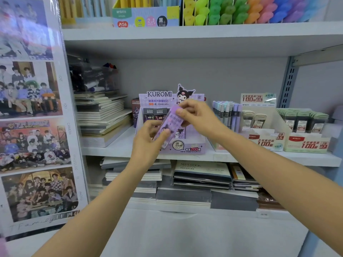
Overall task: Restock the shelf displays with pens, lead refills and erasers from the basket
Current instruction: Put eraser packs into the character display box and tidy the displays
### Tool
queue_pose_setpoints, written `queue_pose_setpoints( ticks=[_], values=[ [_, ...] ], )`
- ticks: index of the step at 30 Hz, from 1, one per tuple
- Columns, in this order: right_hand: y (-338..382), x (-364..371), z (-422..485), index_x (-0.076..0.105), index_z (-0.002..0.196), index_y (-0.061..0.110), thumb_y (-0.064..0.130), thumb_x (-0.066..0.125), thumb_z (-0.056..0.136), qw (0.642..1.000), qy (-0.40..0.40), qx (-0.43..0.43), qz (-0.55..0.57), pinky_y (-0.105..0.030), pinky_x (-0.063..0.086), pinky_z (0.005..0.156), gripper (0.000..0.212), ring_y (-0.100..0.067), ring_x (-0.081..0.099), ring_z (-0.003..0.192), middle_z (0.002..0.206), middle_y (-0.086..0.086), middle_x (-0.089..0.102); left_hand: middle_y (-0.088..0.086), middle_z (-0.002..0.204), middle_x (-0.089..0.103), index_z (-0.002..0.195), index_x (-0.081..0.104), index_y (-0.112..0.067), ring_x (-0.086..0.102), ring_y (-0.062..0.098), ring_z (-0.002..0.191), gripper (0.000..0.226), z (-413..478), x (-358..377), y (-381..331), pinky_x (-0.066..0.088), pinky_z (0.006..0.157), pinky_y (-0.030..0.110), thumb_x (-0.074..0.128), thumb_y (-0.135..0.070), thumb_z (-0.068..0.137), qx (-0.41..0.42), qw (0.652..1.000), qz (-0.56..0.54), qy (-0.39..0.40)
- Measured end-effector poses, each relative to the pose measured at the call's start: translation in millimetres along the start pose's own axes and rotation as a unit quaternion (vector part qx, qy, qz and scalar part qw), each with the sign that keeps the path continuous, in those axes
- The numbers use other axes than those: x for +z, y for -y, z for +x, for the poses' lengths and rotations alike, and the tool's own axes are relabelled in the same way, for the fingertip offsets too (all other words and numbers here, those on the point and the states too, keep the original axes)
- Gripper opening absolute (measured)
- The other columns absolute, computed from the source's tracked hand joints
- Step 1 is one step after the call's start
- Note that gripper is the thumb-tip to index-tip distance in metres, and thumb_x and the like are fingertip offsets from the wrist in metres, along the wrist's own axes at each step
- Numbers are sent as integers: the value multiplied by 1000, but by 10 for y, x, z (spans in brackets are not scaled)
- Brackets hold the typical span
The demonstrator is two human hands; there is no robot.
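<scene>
Glossy plastic lead refill case (169,125); printed cardboard display box (185,147); matt white shelf (115,145).

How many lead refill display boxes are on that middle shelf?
3. The purple Kuromi box sits centre, behind the held purple pack; a white box stands right of it; a box of green packs is farthest right. A dark carton behind the Kuromi box may be another.

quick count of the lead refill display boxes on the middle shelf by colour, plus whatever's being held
purple Kuromi box: 1
white boxes with red 100 print: 2
purple refill pack, held in left hand and right hand: 1
total: 4
</scene>
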State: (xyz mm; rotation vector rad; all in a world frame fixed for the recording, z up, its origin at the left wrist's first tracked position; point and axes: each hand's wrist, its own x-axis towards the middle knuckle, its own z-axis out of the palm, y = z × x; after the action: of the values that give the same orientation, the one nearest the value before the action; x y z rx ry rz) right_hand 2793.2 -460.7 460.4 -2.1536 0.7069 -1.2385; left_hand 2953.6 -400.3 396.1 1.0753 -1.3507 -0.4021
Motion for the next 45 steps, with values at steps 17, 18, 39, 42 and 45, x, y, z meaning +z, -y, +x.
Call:
queue_pose_setpoints(
  ticks=[17,18,39,42,45],
  values=[
    [-317,-96,12,56,103,9,17,51,99,976,-80,-69,-191,-49,56,71,10,-27,63,74,87,-13,66,2,125,58,130,55,-15,52,26,120,48,-243,41,451,25,115,51,68,-21,84,202,850,481,66],
    [-307,-133,36,56,105,9,17,51,100,975,-64,-67,-202,-45,58,72,10,-24,66,79,90,-10,67,1,125,58,130,55,-16,52,25,120,48,-241,39,454,25,115,51,67,-21,85,203,850,483,66],
    [-520,119,38,38,146,17,32,49,100,911,-20,-104,-399,-42,24,118,50,-20,29,144,153,-2,37,0,128,55,134,50,-18,46,23,125,51,-245,87,439,13,119,49,62,-15,84,178,856,480,65],
    [-471,103,-68,31,150,23,37,44,101,904,-19,-97,-415,-40,11,120,52,-18,13,149,160,-1,20,0,142,46,141,42,-19,33,21,138,56,-251,68,383,5,120,46,58,-18,88,155,864,470,90],
    [-430,77,-429,43,144,16,28,48,100,924,-72,-146,-345,-37,28,115,45,-22,35,138,149,-7,39,11,149,39,142,41,-7,29,31,141,62,-409,112,331,15,118,49,62,-10,84,179,873,452,43]
  ],
)
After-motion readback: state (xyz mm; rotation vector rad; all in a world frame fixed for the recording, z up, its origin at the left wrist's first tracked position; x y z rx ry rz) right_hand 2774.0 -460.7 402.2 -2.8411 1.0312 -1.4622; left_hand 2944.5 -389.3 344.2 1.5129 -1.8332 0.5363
